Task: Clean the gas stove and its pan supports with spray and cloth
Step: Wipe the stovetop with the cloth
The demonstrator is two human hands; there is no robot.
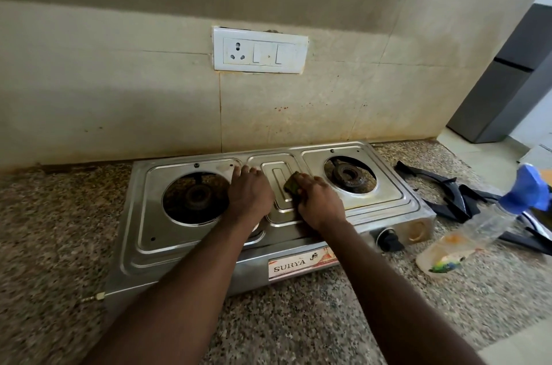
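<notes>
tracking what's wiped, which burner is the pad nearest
The right burner: the right hand holds the green pad on the centre strip beside it; the left burner lies beyond the left hand.

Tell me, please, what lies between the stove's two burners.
Head view: the stove's raised centre panel, with the left hand resting at its edge and the right hand gripping a green scrub pad on it.

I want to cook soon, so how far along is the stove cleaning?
Done: the pan supports are off and lie on the counter right of the stove, beside the spray bottle. In hand: the right hand presses a green scrub pad on the centre panel while the left hand rests flat on the stove. Left: yellowish residue by the right burner, and probably the supports themselves.
</notes>
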